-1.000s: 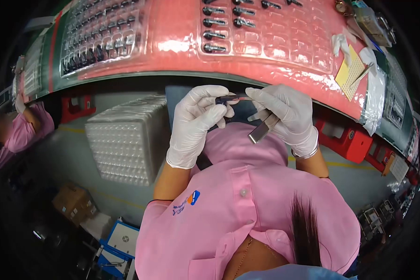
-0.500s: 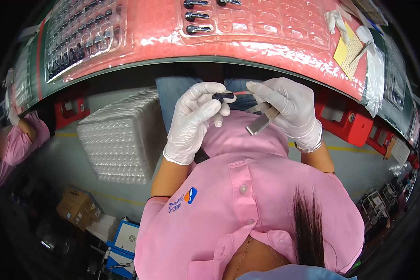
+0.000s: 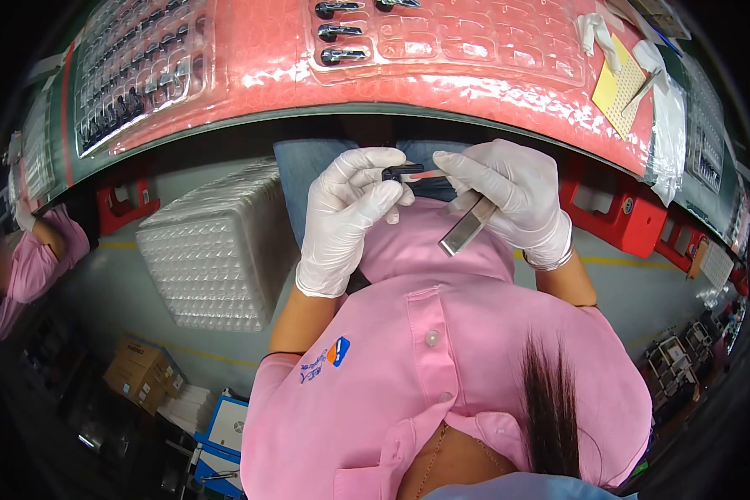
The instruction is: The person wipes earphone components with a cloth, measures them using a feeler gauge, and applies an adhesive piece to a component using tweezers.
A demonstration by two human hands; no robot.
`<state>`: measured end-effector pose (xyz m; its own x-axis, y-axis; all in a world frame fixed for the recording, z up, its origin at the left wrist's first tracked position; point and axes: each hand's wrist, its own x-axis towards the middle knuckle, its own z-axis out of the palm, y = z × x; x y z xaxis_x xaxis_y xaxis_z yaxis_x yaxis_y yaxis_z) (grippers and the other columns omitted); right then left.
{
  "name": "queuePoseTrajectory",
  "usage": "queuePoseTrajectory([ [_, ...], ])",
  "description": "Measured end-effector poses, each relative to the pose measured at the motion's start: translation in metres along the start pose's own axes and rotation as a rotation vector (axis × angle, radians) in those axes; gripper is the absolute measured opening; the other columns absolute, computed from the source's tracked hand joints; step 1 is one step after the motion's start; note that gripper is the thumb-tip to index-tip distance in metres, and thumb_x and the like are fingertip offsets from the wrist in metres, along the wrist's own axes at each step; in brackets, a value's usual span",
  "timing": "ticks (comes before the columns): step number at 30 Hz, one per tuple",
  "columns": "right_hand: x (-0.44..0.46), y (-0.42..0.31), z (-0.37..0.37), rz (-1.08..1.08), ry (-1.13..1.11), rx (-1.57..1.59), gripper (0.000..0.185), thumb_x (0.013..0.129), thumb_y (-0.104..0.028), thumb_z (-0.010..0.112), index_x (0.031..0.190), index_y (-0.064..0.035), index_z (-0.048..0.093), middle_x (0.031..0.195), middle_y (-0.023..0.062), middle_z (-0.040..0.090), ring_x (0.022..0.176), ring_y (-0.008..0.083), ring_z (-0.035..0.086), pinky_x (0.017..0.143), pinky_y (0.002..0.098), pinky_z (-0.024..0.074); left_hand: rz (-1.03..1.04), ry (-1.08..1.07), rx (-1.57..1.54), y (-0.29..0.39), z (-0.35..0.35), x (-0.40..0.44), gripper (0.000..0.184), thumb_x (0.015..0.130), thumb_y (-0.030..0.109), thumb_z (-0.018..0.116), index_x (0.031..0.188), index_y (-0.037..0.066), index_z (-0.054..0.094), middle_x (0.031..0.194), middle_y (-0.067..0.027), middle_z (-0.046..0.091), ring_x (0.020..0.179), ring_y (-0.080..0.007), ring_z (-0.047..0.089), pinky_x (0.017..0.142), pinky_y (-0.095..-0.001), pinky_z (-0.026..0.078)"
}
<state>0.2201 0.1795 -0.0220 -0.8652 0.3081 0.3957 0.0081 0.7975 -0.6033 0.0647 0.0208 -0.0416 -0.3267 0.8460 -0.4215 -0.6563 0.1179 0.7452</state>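
In the head view, my left hand (image 3: pixel 342 221) pinches a small glossy black part (image 3: pixel 398 172) between thumb and fingers. My right hand (image 3: pixel 512 196), gloved in white like the left, is closed around a flat silver metal tool (image 3: pixel 468 227) that sticks out below the fingers. From its thumb and fingertip side a thin pinkish strip (image 3: pixel 427 174) reaches to the black part's right end; whether they touch, I cannot tell. Both hands are over my lap, in front of the table edge. The finer shape of the black part is hidden by my fingers.
On the red-covered table (image 3: pixel 267 71) lies a clear tray (image 3: pixel 450 73) with several black parts, and a fuller tray (image 3: pixel 142 75) at left. A yellow sheet (image 3: pixel 617 96) lies right. Stacked clear trays (image 3: pixel 212 250) stand on the floor. A person (image 3: pixel 46 242) sits far left.
The metal tool has turned in my right hand and its free end points lower. More of the pinkish strip shows beside the black part. My left hand has barely moved.
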Motion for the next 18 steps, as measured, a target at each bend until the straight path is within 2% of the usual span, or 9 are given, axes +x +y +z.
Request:
queuePoseTrajectory([
  [4,-0.0003,0.0014,0.0014,0.011,-0.040,-0.010,0.065,0.052,-0.004,0.077,0.116,-0.0091,0.067,0.071,0.0008,0.060,0.059,0.0175,0.059,0.052,0.0287,0.0473,0.010,-0.003,0.034,0.0008,0.0006,0.0005,0.035,0.087,0.007,0.067,0.120,-0.001,0.057,0.099,-0.0109,0.067,0.080,-0.0134,0.063,0.063,-0.0213,0.050],
  [7,-0.0006,0.0033,0.0035,0.002,-0.013,-0.004,0.065,0.052,-0.003,0.077,0.116,-0.0089,0.067,0.072,0.0013,0.060,0.060,0.0181,0.060,0.053,0.0291,0.0476,0.022,0.017,-0.009,0.0006,0.0015,0.0008,0.030,0.087,0.002,0.066,0.116,-0.003,0.059,0.094,-0.0112,0.068,0.079,-0.0135,0.065,0.062,-0.0219,0.050],
  [18,-0.0031,0.0054,0.0073,0.034,-0.005,0.030,0.059,0.056,0.004,0.074,0.114,-0.0073,0.067,0.071,0.0034,0.059,0.061,0.0197,0.061,0.054,0.0301,0.0490,0.029,0.028,-0.003,-0.0011,0.0001,0.0009,0.030,0.087,0.002,0.067,0.115,-0.002,0.059,0.101,-0.0139,0.069,0.079,-0.0128,0.064,0.063,-0.0215,0.050],
])
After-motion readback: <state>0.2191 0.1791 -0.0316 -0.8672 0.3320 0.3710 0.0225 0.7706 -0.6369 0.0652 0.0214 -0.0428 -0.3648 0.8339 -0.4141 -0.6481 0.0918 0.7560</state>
